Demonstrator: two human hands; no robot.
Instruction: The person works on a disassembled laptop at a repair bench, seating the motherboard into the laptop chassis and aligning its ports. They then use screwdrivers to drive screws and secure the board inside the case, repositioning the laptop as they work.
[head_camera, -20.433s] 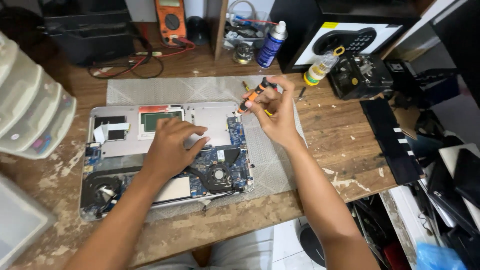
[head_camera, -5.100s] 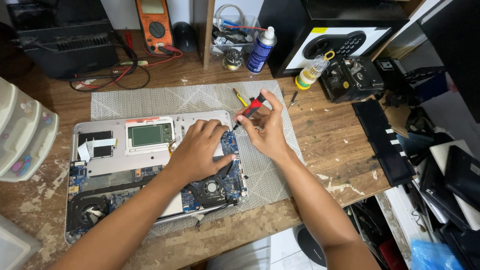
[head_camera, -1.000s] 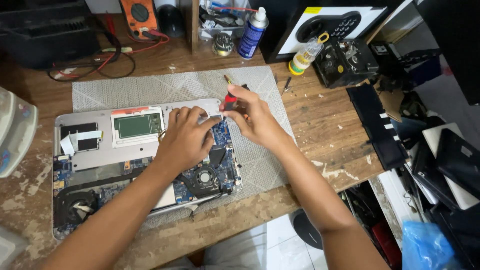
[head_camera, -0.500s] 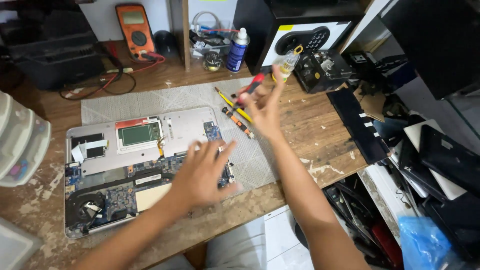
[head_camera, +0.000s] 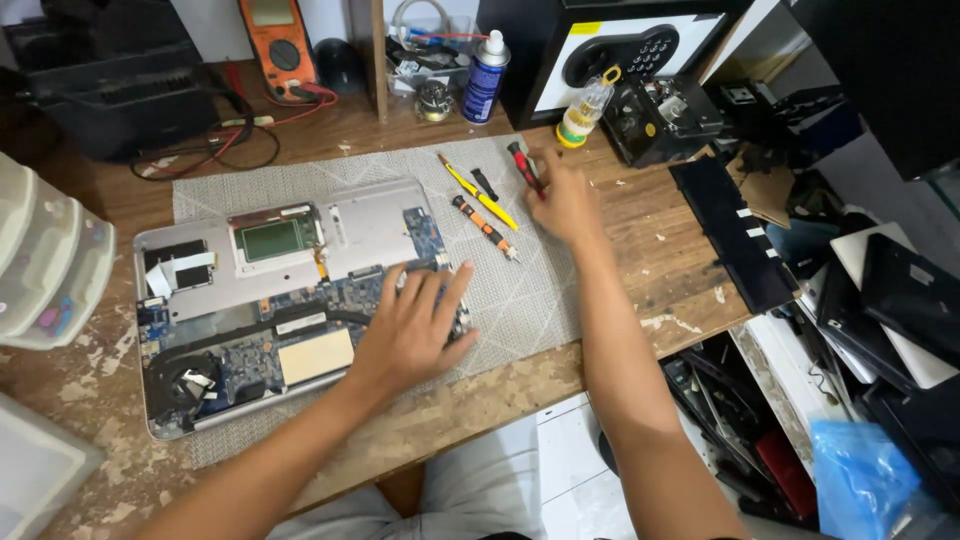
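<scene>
An opened laptop base (head_camera: 360, 225), its circuit board and fan exposed, lies on a grey mat (head_camera: 535, 300) on the wooden bench. My left hand (head_camera: 415, 325) rests flat on the right part of the board, fingers spread, holding nothing. My right hand (head_camera: 565, 200) is at the mat's far right corner, its fingers closed on a red-and-black screwdriver (head_camera: 522, 165) that lies low against the mat. Just left of it on the mat are a yellow tool (head_camera: 478, 192), an orange-handled screwdriver (head_camera: 482, 222) and a small black tool (head_camera: 484, 183).
An orange multimeter (head_camera: 275, 40), a blue spray can (head_camera: 485, 75) and a small yellow-capped bottle (head_camera: 583, 108) stand at the back. A long black battery strip (head_camera: 730, 230) lies right. Plastic drawers (head_camera: 40, 260) stand at the left edge. Stacked devices fill the right side.
My right hand has come down from above the bench to the mat with the red screwdriver. My left hand has stayed flat on the board. The view shifted slightly.
</scene>
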